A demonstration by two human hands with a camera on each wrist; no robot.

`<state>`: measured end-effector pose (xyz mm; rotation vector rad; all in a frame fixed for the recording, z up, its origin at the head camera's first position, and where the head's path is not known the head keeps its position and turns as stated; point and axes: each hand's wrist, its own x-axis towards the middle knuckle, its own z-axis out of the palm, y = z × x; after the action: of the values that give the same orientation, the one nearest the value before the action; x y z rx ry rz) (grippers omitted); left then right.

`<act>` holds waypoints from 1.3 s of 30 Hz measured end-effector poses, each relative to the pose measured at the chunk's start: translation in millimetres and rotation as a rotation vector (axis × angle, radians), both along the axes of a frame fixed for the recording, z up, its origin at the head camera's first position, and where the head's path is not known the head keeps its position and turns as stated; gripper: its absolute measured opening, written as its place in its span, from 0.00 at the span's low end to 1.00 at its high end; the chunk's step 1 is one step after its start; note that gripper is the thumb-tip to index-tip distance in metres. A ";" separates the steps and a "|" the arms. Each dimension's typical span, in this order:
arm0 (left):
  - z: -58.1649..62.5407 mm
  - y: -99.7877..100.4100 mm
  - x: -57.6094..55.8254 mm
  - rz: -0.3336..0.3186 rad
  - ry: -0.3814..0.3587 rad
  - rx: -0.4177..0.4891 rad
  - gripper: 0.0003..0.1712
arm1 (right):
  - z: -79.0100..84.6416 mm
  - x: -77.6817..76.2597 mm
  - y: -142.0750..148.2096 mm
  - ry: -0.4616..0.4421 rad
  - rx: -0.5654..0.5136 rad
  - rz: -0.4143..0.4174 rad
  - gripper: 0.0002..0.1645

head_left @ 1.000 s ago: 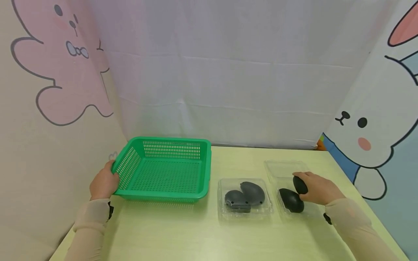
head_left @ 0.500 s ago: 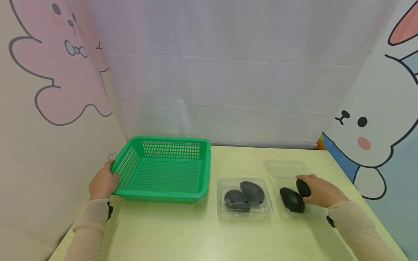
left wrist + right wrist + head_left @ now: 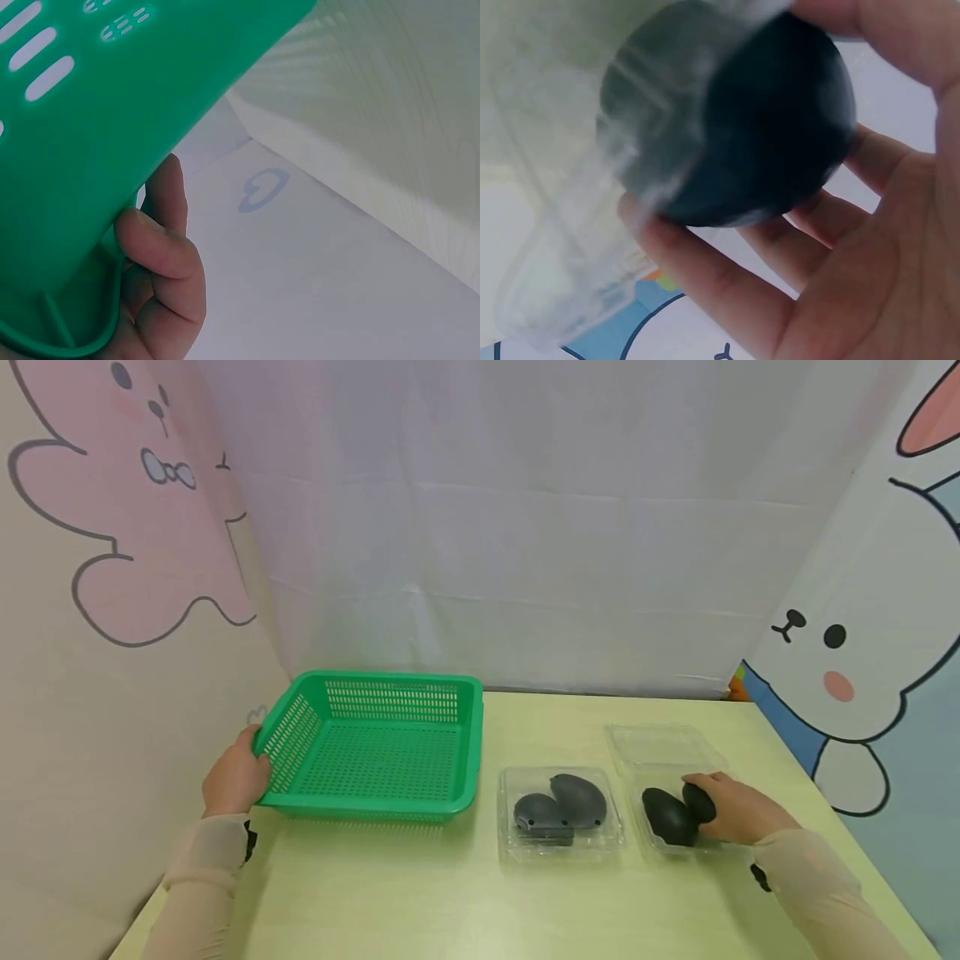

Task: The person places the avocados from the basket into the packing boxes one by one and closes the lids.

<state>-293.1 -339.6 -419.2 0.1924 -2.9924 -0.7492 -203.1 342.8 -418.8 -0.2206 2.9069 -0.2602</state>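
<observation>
My left hand (image 3: 237, 774) grips the left rim of a green plastic basket (image 3: 474, 752); thumb and fingers curl round that rim in the left wrist view. At the right, my right hand (image 3: 738, 807) holds a dark avocado (image 3: 698, 803) low in an open clear plastic clamshell box (image 3: 660, 743). A second dark avocado (image 3: 669, 817) lies in the box just left of it. In the right wrist view, my fingers surround the held avocado (image 3: 772, 127), and the clear box wall (image 3: 660, 112) covers part of it.
A closed clear clamshell box (image 3: 513, 839) with two dark avocados (image 3: 579, 802) stands between the basket and the open box. The pale yellow table (image 3: 420, 893) meets a white curtain (image 3: 525, 568) at the back. Cartoon-printed walls flank both sides.
My right hand has moved slightly right and lowered the avocado into the open box, beside the other one. The left hand stays on the basket rim.
</observation>
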 end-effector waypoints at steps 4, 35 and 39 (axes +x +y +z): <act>0.6 -0.1 -1.5 0.001 -0.001 -0.005 0.35 | -2.8 0.2 2.2 -0.032 -0.007 -0.011 0.44; 8.3 6.0 -5.9 -0.001 -0.029 -0.164 0.31 | -8.7 9.5 1.8 -0.033 -0.038 -0.027 0.45; 11.2 11.8 -4.2 0.010 -0.047 -0.175 0.31 | -8.7 10.1 1.6 -0.017 -0.039 -0.020 0.44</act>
<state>-297.3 -327.8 -407.9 0.2186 -3.0772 -0.4851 -192.9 344.3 -427.5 -0.1942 2.8907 -0.3200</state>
